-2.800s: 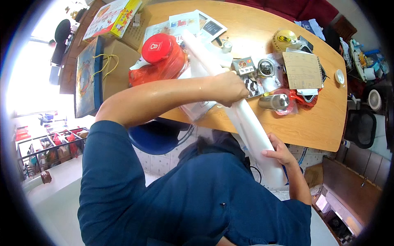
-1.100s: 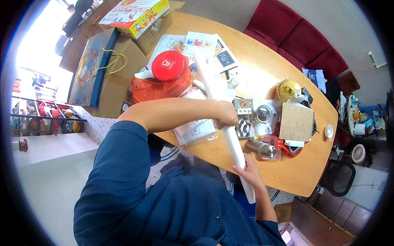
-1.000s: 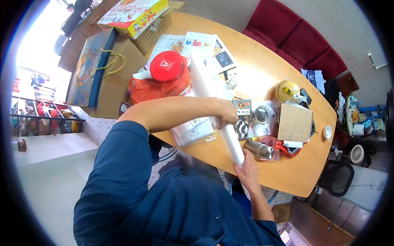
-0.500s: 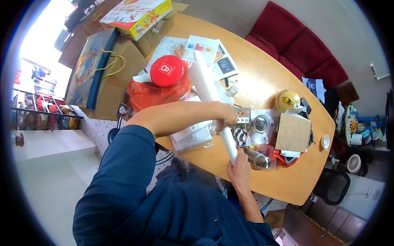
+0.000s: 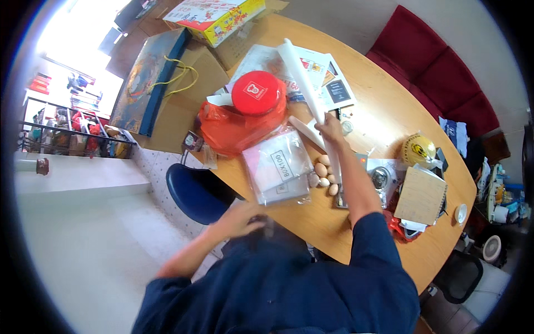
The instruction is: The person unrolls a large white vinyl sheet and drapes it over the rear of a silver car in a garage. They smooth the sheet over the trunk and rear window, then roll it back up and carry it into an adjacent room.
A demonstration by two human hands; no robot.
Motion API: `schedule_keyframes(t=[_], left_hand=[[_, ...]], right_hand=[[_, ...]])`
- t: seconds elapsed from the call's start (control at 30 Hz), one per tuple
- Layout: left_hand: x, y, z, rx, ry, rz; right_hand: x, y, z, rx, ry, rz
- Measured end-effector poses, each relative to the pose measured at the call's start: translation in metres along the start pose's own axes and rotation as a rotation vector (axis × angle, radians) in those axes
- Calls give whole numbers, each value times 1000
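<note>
My right hand (image 5: 330, 128) grips a long white roll (image 5: 300, 69), its far end reaching over the papers (image 5: 337, 89). My left hand (image 5: 238, 221), slightly blurred, is open below the table's front edge, holding nothing. Beside the roll lie a shorter pale roll (image 5: 303, 129), a plastic-wrapped flat package (image 5: 273, 162) and several eggs (image 5: 322, 170). A red-lidded tub (image 5: 256, 91) sits in an orange-red plastic bag (image 5: 233, 136).
Boxes (image 5: 211, 22) and a blue gift bag (image 5: 146, 83) crowd the table's (image 5: 389, 94) left end. Cardboard (image 5: 420, 195), a yellow bagged item (image 5: 417, 147) and a white cup (image 5: 460, 213) are rightward. A blue chair (image 5: 197, 195) stands below; a red sofa (image 5: 409, 47) is behind.
My left hand has left the roll and swung down to the lower left. My right hand has moved up along the roll, which tilts farther back. The eggs and package show more fully.
</note>
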State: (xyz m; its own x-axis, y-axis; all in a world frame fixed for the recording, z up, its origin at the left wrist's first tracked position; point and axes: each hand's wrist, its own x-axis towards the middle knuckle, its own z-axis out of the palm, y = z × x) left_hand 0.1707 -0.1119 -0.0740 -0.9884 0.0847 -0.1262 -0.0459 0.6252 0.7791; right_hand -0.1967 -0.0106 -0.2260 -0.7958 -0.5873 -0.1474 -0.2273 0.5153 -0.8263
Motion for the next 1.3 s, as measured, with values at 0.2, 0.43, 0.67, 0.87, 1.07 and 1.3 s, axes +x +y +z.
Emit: schedule_keyframes(t=[0.2, 0.43, 0.67, 0.87, 1.07, 1.3], left_hand=[[-140, 3, 39, 95, 160, -584], [-178, 9, 67, -5, 219, -825], [-209, -15, 81, -17, 97, -759], [-223, -49, 78, -29, -88, -651], [-224, -86, 64, -32, -189, -361], [-225, -81, 78, 67, -627, -31]], right_hand=[[65, 13, 25, -193, -78, -211], [80, 37, 54, -630, -155, -242], [57, 32, 60, -717, 39, -243], [-20, -9, 24, -684, 162, -94], [-179, -20, 33, -390, 458, -197], [-583, -25, 155, -126, 414, 252]])
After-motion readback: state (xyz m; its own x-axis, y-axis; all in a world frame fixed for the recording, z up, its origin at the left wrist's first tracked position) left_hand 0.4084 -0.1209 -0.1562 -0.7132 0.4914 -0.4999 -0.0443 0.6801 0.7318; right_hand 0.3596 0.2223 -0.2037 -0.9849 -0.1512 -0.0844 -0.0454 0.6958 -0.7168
